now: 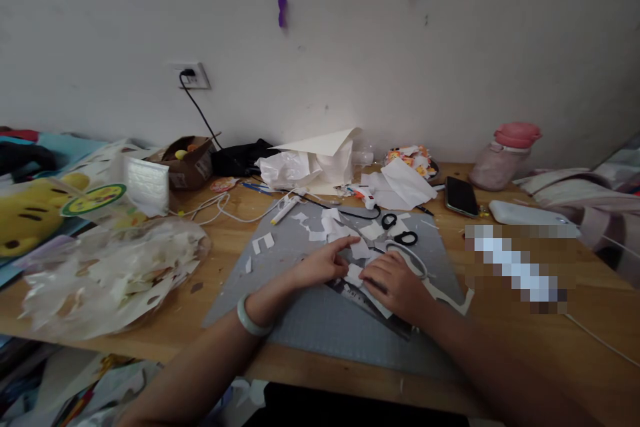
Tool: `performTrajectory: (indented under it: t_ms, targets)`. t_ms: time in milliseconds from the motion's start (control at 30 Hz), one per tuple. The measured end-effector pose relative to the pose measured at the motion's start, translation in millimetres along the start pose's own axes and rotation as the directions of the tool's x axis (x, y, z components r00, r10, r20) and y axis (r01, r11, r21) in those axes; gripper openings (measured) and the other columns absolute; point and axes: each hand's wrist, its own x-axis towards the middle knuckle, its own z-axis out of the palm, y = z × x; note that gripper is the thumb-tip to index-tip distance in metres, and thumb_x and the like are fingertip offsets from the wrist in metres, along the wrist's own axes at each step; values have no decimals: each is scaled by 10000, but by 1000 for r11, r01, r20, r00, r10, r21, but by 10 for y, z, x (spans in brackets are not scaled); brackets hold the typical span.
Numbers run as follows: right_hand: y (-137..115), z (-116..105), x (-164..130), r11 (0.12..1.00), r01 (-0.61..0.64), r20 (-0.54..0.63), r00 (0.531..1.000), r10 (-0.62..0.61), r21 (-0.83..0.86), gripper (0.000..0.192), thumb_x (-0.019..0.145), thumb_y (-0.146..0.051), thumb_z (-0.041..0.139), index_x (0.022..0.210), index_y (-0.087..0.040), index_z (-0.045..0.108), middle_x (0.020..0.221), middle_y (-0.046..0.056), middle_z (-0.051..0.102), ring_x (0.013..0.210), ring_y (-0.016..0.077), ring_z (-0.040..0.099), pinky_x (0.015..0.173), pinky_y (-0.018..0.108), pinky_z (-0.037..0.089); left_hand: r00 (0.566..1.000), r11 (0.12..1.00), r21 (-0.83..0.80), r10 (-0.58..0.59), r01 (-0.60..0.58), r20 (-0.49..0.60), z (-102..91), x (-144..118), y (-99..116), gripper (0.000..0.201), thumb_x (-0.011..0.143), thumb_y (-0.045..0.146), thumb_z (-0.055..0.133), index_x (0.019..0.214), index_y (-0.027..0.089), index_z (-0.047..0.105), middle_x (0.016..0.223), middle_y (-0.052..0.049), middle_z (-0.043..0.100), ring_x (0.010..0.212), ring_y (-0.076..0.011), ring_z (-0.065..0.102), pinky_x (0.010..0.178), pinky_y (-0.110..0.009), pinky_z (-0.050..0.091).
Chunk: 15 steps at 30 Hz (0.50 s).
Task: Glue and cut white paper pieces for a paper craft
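Note:
My left hand [327, 261] is over the middle of the grey cutting mat [305, 320], index finger stretched out and the other fingers curled at the edge of a small white paper piece [355, 273]. From the other side, my right hand [397, 283] grips the same piece with its fingers closed. Beneath the hands lies a dark ruler-like strip [367, 307], partly covered by paper and fingers. Black-handled scissors [406, 237] rest just beyond my right hand, their blades partly hidden. White paper scraps [263, 242] are scattered over the mat.
A clear plastic bag of scraps [125, 273] lies left. Behind the mat are a white-and-orange glue gun [364, 195], a cutter-like tool [286, 208] and cables. A phone [461, 196], a white case [530, 213] and a pink-lidded bottle [503, 157] stand or lie right.

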Motion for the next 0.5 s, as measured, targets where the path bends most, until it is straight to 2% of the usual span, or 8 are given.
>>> performTrajectory:
  t_ms: [133, 233, 367, 500]
  targets:
    - [11, 12, -3, 999, 31, 17, 999, -32, 9, 144, 893, -199, 493, 881, -209, 637, 827, 14, 681, 802, 158, 582, 785, 336, 337, 1000, 999, 49, -7, 8, -21, -7, -9, 22, 731, 661, 71, 448, 1383, 113, 340, 569, 73, 402, 480, -70, 299, 494, -208, 261]
    - [12, 24, -6, 999, 37, 41, 998, -38, 9, 150, 894, -198, 490, 869, -211, 637, 831, 17, 673, 802, 161, 574, 787, 342, 340, 1000, 997, 81, -10, 11, -24, -8, -15, 40, 718, 649, 67, 433, 1363, 115, 373, 632, 47, 457, 502, -78, 317, 513, -217, 282]
    - [-5, 19, -6, 1000, -2, 61, 998, 1, 18, 131, 870, -176, 505, 864, -204, 633, 837, 22, 657, 818, 167, 563, 791, 347, 355, 999, 992, 127, 10, -5, -40, -12, -13, 36, 683, 636, 67, 432, 1317, 125, 436, 782, 0, 548, 559, -85, 372, 553, -220, 321]
    - [-21, -4, -6, 999, -45, 35, 998, 46, -17, 141, 858, -200, 504, 879, -199, 643, 873, 52, 632, 834, 184, 550, 780, 356, 381, 1000, 993, 121, 13, -11, -19, -15, 1, 3, 672, 663, 86, 436, 1333, 143, 412, 836, -12, 574, 542, -76, 363, 536, -211, 317]
